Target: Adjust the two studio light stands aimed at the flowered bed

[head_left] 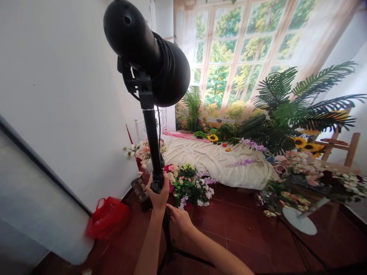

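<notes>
A black studio light with a coiled cable tops a black light stand that rises upright in front of me. My left hand is wrapped round the stand's pole, just at a black clamp collar. Lower and to the right, my right hand is at the same pole, index finger stretched toward it and the other fingers curled in. What its fingertips pinch is partly hidden. Below the hands, the stand's legs spread on the dark red tile floor.
A red plastic bag lies by the left wall. Beyond the stand are artificial flowers and a bed with a cream blanket. At right stand a palm plant, a white round base and a wooden easel.
</notes>
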